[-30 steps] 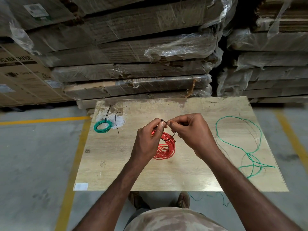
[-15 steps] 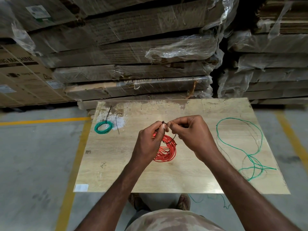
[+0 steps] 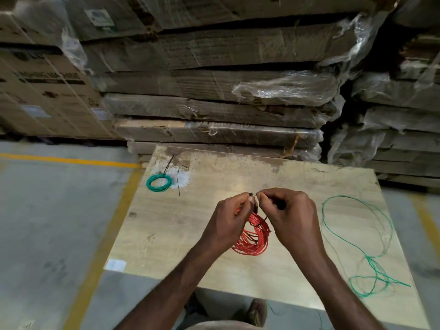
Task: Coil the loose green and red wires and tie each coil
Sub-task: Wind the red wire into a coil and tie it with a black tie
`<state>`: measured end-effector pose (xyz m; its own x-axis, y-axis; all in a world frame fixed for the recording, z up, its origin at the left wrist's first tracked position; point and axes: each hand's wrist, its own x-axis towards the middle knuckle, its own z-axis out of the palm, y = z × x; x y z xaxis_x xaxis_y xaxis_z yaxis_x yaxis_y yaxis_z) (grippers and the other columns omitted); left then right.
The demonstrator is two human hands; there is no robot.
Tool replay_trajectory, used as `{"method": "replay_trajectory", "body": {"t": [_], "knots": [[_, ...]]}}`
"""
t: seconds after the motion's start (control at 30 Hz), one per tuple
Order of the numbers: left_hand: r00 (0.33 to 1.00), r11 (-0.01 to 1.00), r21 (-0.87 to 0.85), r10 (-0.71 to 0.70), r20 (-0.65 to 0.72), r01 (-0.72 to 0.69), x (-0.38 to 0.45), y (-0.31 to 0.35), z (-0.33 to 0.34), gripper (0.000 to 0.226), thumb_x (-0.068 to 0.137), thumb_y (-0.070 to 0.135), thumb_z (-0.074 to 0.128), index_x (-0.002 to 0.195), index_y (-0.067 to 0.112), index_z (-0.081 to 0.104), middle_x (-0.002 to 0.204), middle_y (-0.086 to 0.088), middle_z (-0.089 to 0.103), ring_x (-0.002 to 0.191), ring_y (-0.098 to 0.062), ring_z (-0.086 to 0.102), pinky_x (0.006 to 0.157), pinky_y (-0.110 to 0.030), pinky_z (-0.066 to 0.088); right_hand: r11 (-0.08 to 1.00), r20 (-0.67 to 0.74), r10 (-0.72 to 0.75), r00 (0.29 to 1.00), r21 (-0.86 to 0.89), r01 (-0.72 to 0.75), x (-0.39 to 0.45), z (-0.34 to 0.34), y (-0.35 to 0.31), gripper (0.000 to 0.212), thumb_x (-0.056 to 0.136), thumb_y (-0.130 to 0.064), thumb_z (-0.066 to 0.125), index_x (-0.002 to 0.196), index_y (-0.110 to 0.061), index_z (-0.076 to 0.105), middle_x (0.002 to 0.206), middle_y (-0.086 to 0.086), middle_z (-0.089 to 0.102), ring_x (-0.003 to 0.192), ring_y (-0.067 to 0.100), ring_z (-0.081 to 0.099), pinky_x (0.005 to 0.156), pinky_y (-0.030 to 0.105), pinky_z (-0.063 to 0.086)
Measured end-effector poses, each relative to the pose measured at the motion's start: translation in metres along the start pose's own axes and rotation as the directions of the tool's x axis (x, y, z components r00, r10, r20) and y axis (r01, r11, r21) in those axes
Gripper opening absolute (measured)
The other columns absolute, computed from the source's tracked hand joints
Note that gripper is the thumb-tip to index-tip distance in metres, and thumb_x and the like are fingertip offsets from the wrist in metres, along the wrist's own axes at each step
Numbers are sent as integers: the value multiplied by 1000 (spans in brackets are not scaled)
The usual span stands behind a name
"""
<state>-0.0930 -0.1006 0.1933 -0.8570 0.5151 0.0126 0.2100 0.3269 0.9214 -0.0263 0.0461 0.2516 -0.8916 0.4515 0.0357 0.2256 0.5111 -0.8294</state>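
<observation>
Tying of the red wire coil [image 3: 254, 236] is the step in hand, judged from the black tie [image 3: 258, 222] seen looped round its upper part. The coil is held up near the middle of the wooden board [image 3: 238, 182], between both hands. The left hand [image 3: 228, 222] is curled, its fingertips pinching the tie's small black head at the top; some red strands appear to be gripped under it too, though that is partly hidden. The right hand [image 3: 292, 217] is curled as well, thumb and forefinger pinching the tie's tail just beside the left fingertips. One green coil [image 3: 159, 182], already tied, lies near the far left corner of the board, with a spare black tie [image 3: 179, 179] just beside it. The loose green wire [image 3: 357, 239] is sprawled along the right edge, uncoiled. Next move calls for the tail to be fed through the head and drawn tight while the strands are kept bunched; slack could let loops spring out. The loose green wire would remain to be coiled afterwards.
</observation>
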Motion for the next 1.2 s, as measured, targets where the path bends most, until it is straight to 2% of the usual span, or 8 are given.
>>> {"method": "replay_trajectory", "body": {"t": [0.2,0.53,0.7,0.9,0.97,1.03,1.13,1.2], "knots": [[1000,1000,-20,-2,-4,2,4,-5,-1,39,115,45,45,89,23,65,77,-5,68,74,-29,68,68,-54,51,1000,-4,-5,1000,-9,5,2,2,-2,11,96,-16,78,96,-22,88,74,-20,75,76,-8,71,60,6,45],[1000,1000,15,5,6,-5,11,-7,-5,37,115,41,47,87,20,61,76,-6,65,72,-29,65,65,-53,50,999,34,-13,999,-44,15,11,3,-4,14,96,-15,77,92,-23,87,67,-17,70,70,-6,66,59,7,41],[1000,1000,18,5,15,-6,14,-6,-6,37,116,38,49,83,21,55,72,-6,60,70,-29,61,63,-50,47,997,67,-37,997,-72,42,13,3,-4,13,96,-14,76,90,-20,85,76,-7,78,80,2,69,61,18,49],[1000,1000,9,-4,20,4,18,-7,-3,36,116,33,51,80,27,53,71,-6,57,65,-8,49,61,-43,42,998,68,-25,997,-50,28,17,-1,-4,14,97,-12,76,89,-17,86,73,-5,78,79,4,70,61,18,48],[1000,1000,12,-2,19,1,18,-5,-3,38,116,33,52,78,31,52,68,1,54,64,-5,47,60,-36,40,998,62,-16,998,-51,19,18,-2,-4,13,97,-13,76,91,-18,86,76,-8,79,81,0,70,60,15,49],[1000,1000,14,3,28,-4,18,-2,-4,37,116,33,52,79,27,53,68,3,54,64,-4,48,60,-33,39,999,58,-5,998,-47,8,18,-3,-5,13,98,-13,76,93,-18,87,75,-12,77,81,-4,70,59,10,48],[998,1000,28,9,60,-10,18,-1,-5,35,116,35,50,84,22,56,72,-1,58,65,-12,52,63,-41,43,998,57,-19,998,-51,22,19,-4,-6,14,98,-12,75,93,-17,87,74,-14,76,81,-7,69,60,9,48],[997,999,37,9,79,-12,18,-1,-5,33,116,35,50,86,21,58,74,-4,60,68,-22,55,64,-45,45,998,59,-26,998,-57,30,20,-3,-5,14,99,-12,75,92,-17,86,76,-9,78,83,-2,69,62,16,51]]}}
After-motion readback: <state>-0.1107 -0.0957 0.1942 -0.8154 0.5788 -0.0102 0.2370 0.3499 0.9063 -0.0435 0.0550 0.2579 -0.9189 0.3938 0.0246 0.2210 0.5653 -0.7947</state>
